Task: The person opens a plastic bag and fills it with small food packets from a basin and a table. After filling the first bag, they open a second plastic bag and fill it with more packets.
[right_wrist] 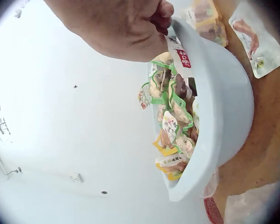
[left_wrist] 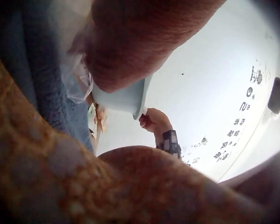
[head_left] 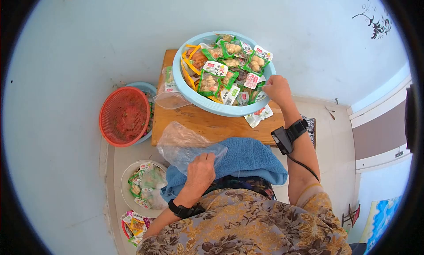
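Note:
The left hand [head_left: 201, 172] holds a clear plastic bag [head_left: 181, 144] that lies over a blue cloth [head_left: 251, 157] on the lap. At the right rim of a light blue basin [head_left: 194, 98], the right hand [head_left: 277, 89] has curled fingers; in the right wrist view the hand [right_wrist: 126, 28] pinches the corner of a small packet [right_wrist: 181, 57] with a red label. Green-edged and yellow-edged food packets [head_left: 216, 68] fill the basin. The left wrist view shows the right hand [left_wrist: 155, 122] at the basin's edge, while the left fingers are blurred there.
The basin stands on a wooden table [head_left: 190, 122], with a loose packet [head_left: 258, 116] by its right side. On the left are a red basket [head_left: 126, 116] over another blue basin [head_left: 143, 86], and a white tub [head_left: 125, 184] of packets on the floor. A wall stands behind.

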Demonstrator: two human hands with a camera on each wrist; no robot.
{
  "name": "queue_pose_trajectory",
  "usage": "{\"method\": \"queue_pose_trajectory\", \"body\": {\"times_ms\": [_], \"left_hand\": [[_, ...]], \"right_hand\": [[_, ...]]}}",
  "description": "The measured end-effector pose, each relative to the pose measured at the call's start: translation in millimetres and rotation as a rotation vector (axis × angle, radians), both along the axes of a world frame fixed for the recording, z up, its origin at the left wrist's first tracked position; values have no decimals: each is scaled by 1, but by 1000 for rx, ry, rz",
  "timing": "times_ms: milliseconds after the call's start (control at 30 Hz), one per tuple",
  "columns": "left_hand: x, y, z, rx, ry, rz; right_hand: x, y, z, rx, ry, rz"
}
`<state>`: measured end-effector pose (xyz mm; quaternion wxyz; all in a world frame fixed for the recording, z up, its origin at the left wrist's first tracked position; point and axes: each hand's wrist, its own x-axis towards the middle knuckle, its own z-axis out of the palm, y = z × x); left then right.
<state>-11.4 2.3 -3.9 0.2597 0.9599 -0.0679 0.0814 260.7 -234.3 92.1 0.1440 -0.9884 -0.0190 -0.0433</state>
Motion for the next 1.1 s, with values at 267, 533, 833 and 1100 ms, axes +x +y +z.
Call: {"method": "queue_pose_trajectory", "body": {"times_ms": [267, 533, 833, 1100], "left_hand": [[1, -2, -4, 15, -25, 19], [2, -6, -10, 37, 39, -6], [8, -7, 7, -41, -36, 129], [32, -15, 24, -186, -249, 257]], "right_hand": [[-56, -17, 19, 417, -444, 62], [-105, -63, -29, 1238, -228, -74], [-132, -73, -53, 1865, 208, -61], [-173, -64, -64, 1847, 398, -89]]}}
